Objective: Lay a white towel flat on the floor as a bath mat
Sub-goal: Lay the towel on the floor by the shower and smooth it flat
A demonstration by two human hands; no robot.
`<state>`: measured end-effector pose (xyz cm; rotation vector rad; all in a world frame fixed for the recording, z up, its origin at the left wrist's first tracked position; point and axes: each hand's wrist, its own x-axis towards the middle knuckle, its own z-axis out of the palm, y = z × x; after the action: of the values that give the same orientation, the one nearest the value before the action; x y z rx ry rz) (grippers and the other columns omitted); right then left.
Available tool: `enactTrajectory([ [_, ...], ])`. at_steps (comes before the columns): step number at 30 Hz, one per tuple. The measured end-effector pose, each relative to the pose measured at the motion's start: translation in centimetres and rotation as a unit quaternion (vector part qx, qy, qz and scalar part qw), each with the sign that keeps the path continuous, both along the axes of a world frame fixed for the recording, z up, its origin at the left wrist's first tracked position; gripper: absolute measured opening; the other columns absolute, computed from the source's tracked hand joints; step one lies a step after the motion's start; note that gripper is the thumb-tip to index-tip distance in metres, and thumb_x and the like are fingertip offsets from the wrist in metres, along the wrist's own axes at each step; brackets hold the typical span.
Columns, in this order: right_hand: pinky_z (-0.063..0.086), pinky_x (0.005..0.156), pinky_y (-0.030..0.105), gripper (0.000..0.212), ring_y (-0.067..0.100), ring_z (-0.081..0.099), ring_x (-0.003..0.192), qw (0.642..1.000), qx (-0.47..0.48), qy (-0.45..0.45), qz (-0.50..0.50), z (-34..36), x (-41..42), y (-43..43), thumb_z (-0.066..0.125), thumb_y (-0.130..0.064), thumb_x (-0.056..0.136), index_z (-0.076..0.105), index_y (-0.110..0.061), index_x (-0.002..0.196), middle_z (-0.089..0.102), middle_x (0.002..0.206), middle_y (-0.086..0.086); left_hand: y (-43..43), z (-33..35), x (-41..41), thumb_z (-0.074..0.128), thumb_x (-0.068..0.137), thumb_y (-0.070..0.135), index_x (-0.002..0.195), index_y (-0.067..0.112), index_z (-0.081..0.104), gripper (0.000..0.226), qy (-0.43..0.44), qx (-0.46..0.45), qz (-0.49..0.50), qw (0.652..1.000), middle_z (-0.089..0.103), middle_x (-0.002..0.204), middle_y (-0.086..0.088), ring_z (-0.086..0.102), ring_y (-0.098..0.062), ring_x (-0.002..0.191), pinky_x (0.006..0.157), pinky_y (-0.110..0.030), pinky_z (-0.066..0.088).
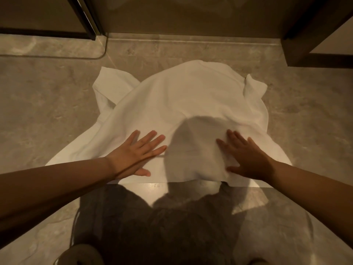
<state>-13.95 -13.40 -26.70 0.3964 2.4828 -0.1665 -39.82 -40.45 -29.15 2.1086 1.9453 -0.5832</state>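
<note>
A white towel [181, 104] lies spread on the beige stone floor [47, 104] in the middle of the view. Its far left corner and far right corner are folded back over it, and the cloth is rumpled. My left hand [136, 153] rests palm down on the near left part of the towel, fingers spread. My right hand [246, 156] presses palm down on the near right part, fingers apart. Neither hand grips the cloth. My shadow falls on the towel between the hands.
A glass shower door [89, 18] with a dark frame stands at the back left, above a raised stone threshold [191, 41]. A dark wooden cabinet [315, 44] is at the back right. My dark trousers [162, 226] fill the bottom of the view.
</note>
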Motion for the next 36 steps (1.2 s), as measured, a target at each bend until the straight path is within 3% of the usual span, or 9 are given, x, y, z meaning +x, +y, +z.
enactTrajectory([
  [5, 0.009, 0.113, 0.054, 0.104, 0.033, -0.018, 0.141, 1.000, 0.006, -0.005, 0.005, -0.7, 0.2, -0.6, 0.054, -0.063, 0.079, -0.027, -0.037, 0.139, -0.027, 0.152, 0.012, 0.8, -1.4, 1.7, 0.028, 0.081, 0.075, 0.136, 0.024, -0.035, 0.098, -0.001, -0.047, 0.033, 0.998, -0.034, 0.148, -0.010, -0.022, -0.042, 0.137, 0.106, -0.064, 0.014],
  [12, 0.010, 0.111, 0.056, 0.111, 0.032, -0.016, 0.141, 1.000, 0.014, -0.002, 0.007, -0.5, 0.6, 1.3, 0.060, -0.064, 0.074, -0.027, -0.038, 0.139, -0.026, 0.153, 0.009, -0.7, -1.6, 2.0, 0.033, 0.080, 0.074, 0.136, 0.023, -0.035, 0.101, -0.003, -0.060, 0.029, 0.998, -0.037, 0.147, -0.010, -0.029, -0.042, 0.134, 0.104, -0.066, 0.012],
  [14, 0.010, 0.111, 0.056, 0.112, 0.034, -0.016, 0.141, 1.000, 0.015, -0.007, 0.009, -0.5, 0.5, 0.7, 0.060, -0.061, 0.076, -0.028, -0.034, 0.138, -0.026, 0.153, 0.011, -0.5, -1.1, 2.2, 0.034, 0.079, 0.075, 0.141, 0.021, -0.026, 0.102, -0.010, -0.045, 0.034, 0.998, -0.028, 0.151, -0.012, -0.022, -0.041, 0.137, 0.104, -0.065, 0.014],
  [18, 0.010, 0.115, 0.050, 0.109, 0.038, -0.016, 0.140, 1.000, 0.000, -0.004, 0.022, -0.3, 0.8, -0.5, 0.060, -0.059, 0.078, -0.027, -0.030, 0.139, -0.024, 0.153, 0.015, 2.0, 0.9, 2.0, 0.050, 0.079, 0.068, 0.147, 0.013, 0.020, 0.093, -0.038, 0.064, 0.029, 0.997, 0.018, 0.154, -0.016, 0.019, -0.037, 0.140, 0.102, -0.064, 0.030],
  [23, 0.016, 0.115, 0.046, 0.092, 0.040, -0.005, 0.142, 1.000, -0.024, -0.009, 0.017, 0.4, 0.8, -1.9, 0.047, -0.064, 0.083, -0.009, -0.029, 0.147, -0.012, 0.155, 0.017, 8.8, 1.6, 1.2, 0.033, 0.088, 0.060, 0.150, 0.019, 0.005, 0.080, -0.080, 0.143, 0.012, 0.986, 0.003, 0.157, -0.011, 0.003, -0.034, 0.144, 0.109, -0.060, 0.011],
  [25, 0.024, 0.112, 0.042, 0.078, 0.034, 0.011, 0.142, 0.999, -0.036, 0.033, -0.002, 0.8, 0.4, -1.8, 0.041, -0.061, 0.088, 0.007, -0.026, 0.149, 0.006, 0.157, 0.014, 11.5, 1.6, 1.3, 0.030, 0.087, 0.064, 0.150, 0.020, 0.001, 0.081, -0.040, 0.137, 0.006, 0.990, -0.001, 0.158, -0.010, -0.002, -0.033, 0.144, 0.110, -0.060, 0.011],
  [30, 0.042, 0.099, 0.039, 0.056, 0.035, 0.046, 0.125, 0.975, 0.027, 0.206, -0.080, 1.7, -1.4, 0.8, 0.060, -0.025, 0.087, 0.043, -0.003, 0.135, 0.046, 0.138, 0.019, 16.4, 0.5, 1.4, 0.031, 0.083, 0.073, 0.147, 0.016, -0.012, 0.096, 0.021, 0.127, 0.028, 0.991, -0.009, 0.158, -0.012, -0.007, -0.034, 0.143, 0.110, -0.058, 0.006],
  [32, 0.027, 0.109, 0.039, 0.059, 0.039, 0.036, 0.133, 0.968, 0.056, 0.218, -0.111, 1.6, -2.2, 2.5, 0.058, -0.023, 0.090, 0.037, 0.004, 0.137, 0.037, 0.144, 0.025, 17.7, 0.1, 1.1, 0.037, 0.079, 0.075, 0.147, 0.014, -0.012, 0.104, 0.022, 0.108, 0.040, 0.993, -0.009, 0.157, -0.014, -0.006, -0.036, 0.142, 0.109, -0.060, 0.010],
  [36, 0.002, 0.112, 0.030, 0.068, 0.026, 0.006, 0.144, 0.957, 0.021, 0.211, -0.199, 0.6, -3.3, 5.9, 0.038, -0.043, 0.096, 0.011, -0.010, 0.149, 0.008, 0.157, 0.011, 18.3, -1.5, 0.8, 0.044, 0.073, 0.078, 0.146, 0.018, -0.014, 0.111, -0.025, 0.044, 0.081, 0.995, -0.014, 0.157, -0.012, -0.013, -0.036, 0.142, 0.108, -0.062, 0.001],
])
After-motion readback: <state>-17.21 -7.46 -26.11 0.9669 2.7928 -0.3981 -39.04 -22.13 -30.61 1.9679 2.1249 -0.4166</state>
